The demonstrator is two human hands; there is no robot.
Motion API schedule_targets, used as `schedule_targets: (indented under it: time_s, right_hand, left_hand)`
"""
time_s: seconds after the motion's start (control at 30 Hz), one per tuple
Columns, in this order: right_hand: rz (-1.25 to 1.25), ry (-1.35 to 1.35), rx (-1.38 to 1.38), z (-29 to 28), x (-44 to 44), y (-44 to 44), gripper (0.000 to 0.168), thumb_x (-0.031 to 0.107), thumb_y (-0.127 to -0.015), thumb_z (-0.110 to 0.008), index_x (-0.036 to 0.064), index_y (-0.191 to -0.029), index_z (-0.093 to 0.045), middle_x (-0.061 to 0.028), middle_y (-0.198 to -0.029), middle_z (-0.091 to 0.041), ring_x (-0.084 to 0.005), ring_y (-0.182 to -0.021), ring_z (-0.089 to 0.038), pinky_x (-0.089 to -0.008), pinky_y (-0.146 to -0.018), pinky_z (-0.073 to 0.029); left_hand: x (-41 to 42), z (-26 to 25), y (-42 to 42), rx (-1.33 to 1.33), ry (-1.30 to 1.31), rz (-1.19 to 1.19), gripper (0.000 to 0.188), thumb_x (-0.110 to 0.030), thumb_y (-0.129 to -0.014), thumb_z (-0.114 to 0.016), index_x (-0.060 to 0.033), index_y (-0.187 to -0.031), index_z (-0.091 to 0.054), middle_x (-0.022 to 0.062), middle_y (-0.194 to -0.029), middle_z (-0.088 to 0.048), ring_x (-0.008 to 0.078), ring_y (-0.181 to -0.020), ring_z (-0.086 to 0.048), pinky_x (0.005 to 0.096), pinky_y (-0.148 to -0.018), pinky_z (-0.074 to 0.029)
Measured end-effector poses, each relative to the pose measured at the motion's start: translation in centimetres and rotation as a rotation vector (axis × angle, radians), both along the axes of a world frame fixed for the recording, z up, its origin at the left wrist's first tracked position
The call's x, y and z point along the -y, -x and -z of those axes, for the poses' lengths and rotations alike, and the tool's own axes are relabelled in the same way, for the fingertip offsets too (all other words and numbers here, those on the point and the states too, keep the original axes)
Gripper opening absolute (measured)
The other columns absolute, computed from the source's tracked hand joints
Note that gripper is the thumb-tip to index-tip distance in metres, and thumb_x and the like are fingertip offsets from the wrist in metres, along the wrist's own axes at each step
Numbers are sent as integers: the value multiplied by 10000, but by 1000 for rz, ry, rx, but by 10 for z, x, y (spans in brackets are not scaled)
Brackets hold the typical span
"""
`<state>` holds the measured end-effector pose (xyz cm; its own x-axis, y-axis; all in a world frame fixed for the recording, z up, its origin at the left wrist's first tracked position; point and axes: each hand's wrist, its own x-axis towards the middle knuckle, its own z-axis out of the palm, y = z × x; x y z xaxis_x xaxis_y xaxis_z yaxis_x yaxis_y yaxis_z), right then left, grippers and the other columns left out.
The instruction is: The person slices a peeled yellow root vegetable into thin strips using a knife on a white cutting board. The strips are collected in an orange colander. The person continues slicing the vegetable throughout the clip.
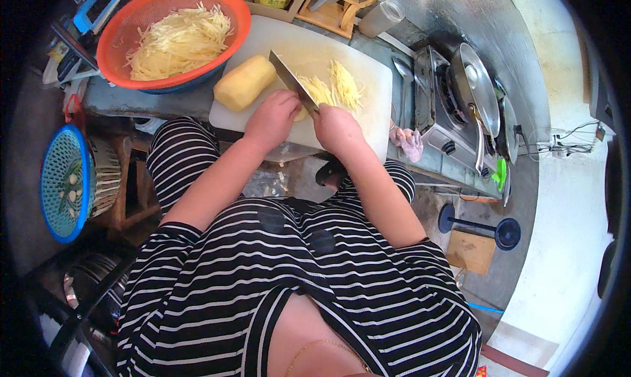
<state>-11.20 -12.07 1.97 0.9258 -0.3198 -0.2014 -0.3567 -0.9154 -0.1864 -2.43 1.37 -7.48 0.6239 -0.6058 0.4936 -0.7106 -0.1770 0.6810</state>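
Observation:
My right hand [337, 127] grips the handle of a kitchen cleaver [294, 82], its blade standing on edge over a white cutting board [377, 76]. Bent fingers of my left hand [276, 117] press on a pale yellow piece, probably peeled potato, mostly hidden beside the blade. A whole peeled potato [245, 83] lies on the board left of the blade. To the right of the blade are two small heaps of thin potato shreds [344, 86]. At the upper left, an orange mesh basket [236, 12] holds a large pile of shreds [180, 42].
A gas stove [438, 126] carrying a metal pan [475, 89] stands at the right, with a ladle [403, 69] and a purple cloth [411, 145] near it. A blue plastic basket [52, 199] with garlic is at the left. A wooden rack [340, 10] stands behind the board.

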Motion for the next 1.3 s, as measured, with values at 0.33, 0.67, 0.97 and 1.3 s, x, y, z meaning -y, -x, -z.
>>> schedule_targets:
  time_s: [0.33, 0.67, 0.97, 1.3]
  right_hand:
    - [23, -6, -32, -3, -1, 2, 287, 272, -973, -542, 23, -943, -682, -236, -900, -705, -419, -869, -688, -518, -782, -542]
    - [-5, -47, 6, -6, 7, 7, 308, 276, -968, -553, 0, -943, -687, -267, -892, -693, -445, -874, -675, -522, -802, -534]
    - [-25, -88, 34, -27, 5, 3, 336, 296, -960, -576, -17, -937, -695, -272, -877, -689, -454, -854, -671, -520, -802, -535]
    - [-31, -105, 27, -27, 7, 4, 340, 292, -977, -558, -19, -937, -688, -278, -901, -688, -455, -881, -670, -524, -816, -530]
  left_hand:
    - [-1, -2, 1, 3, -30, -6, 108, -81, -874, -625, -23, -960, -653, 130, -1126, -665, 331, -1107, -600, 411, -944, -508]
    - [2, 5, 1, 35, 30, -11, 116, -99, -883, -619, -21, -962, -653, 132, -1107, -661, 333, -1097, -601, 419, -935, -510]
    - [-2, 8, -1, 65, 16, -23, 124, -88, -878, -626, -3, -966, -647, 142, -1127, -659, 336, -1108, -600, 426, -942, -508]
    - [-1, 4, 2, 40, 6, -20, 115, -81, -871, -632, -9, -959, -654, 140, -1120, -659, 335, -1090, -602, 421, -937, -507]
